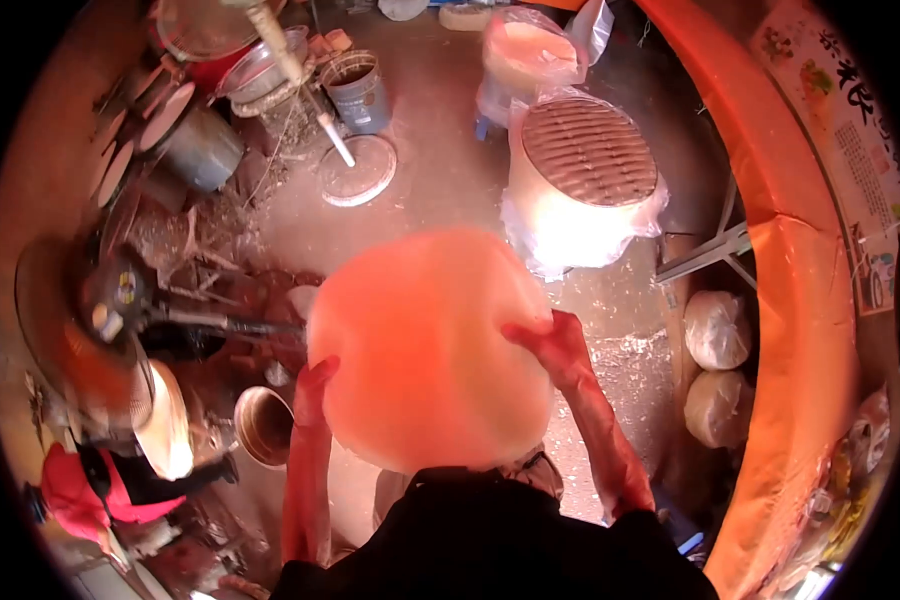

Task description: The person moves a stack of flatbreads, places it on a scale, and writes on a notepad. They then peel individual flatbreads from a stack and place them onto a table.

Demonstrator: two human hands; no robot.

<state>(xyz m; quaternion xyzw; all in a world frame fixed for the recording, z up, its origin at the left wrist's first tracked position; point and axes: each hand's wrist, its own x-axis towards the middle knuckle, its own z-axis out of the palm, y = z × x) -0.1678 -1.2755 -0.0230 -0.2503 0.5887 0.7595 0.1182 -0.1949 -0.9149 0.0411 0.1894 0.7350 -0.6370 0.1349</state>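
Currently a thin round sheet (430,350) is held by its rim, the left hand (315,382) closed on its lower left edge and the right hand (548,340) on its right edge, so it is spread between them before the chest. A plastic-wrapped stack (570,225) is seen beyond it, nearer the right hand. Chinese characters on a poster (850,110) cannot be read surely.

**Where everything sits around us**

The sheet (430,350) hangs between our left hand (316,384) and right hand (552,345). Beyond it stands a tray stack (582,190). A bucket (358,92) sits farther left, and bags (716,330) lie to our right.
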